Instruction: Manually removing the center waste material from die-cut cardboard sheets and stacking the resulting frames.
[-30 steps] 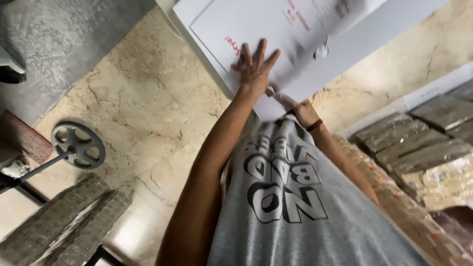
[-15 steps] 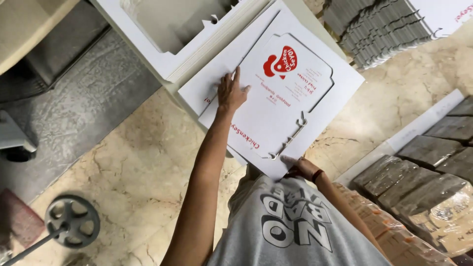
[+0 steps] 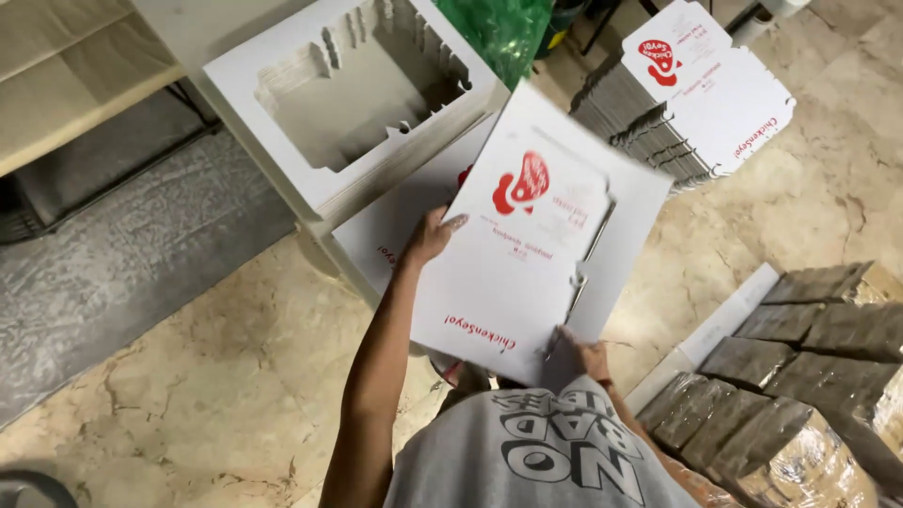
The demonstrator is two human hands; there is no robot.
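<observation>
A flat white cardboard box blank (image 3: 536, 254) with a red logo and red print is held up in front of me, tilted. My left hand (image 3: 435, 233) grips its left edge, thumb on the printed face. My right hand (image 3: 585, 356) holds its near bottom corner, just above my grey printed shirt. Under the blank lies another white printed sheet (image 3: 395, 230). Behind it stands a white forming frame (image 3: 353, 94) with a rectangular opening and notched edges.
A tall stack of flat printed box blanks (image 3: 696, 94) stands at the upper right. Green plastic (image 3: 499, 28) sits behind the frame. Plastic-wrapped brown bundles (image 3: 790, 376) lie at the right on the beige marble floor. A grey mat (image 3: 122, 245) covers the left floor.
The view has swung up toward the frame and stack. The blank, lying flat under my left palm before, is now lifted and tilted, with both hands gripping its edges.
</observation>
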